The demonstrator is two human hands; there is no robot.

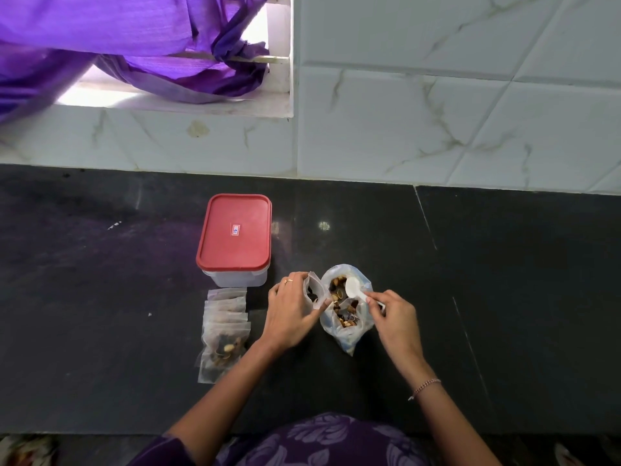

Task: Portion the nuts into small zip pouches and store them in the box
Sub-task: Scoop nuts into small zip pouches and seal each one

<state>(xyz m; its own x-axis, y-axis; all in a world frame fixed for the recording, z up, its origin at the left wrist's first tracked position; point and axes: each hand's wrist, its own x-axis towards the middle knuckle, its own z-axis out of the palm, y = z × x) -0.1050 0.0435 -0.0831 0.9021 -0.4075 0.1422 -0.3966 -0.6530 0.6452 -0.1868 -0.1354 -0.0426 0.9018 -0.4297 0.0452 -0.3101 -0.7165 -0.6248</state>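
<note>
Purple floral garment [322, 442] at bottom edge. Dark stone worktop [100, 297]; white marbled wall tiles [437, 112] behind; purple curtain [117, 38] over window, top left. Hands: left hand [292, 311] pinches an open small zip pouch [316, 290]; right hand [393, 317] pinches white spoon [354, 287] over open bag of nuts [346, 317], pouch touching bag. Filled pouches [225, 334] stacked at left; red-lidded box [235, 230] just behind them, lid on

A purple curtain [100, 28] is hanging knotted across a window [260, 28] where daylight is coming in, while white marbled wall tiles [437, 95] are rising behind the dark stone desk [100, 297].
</note>
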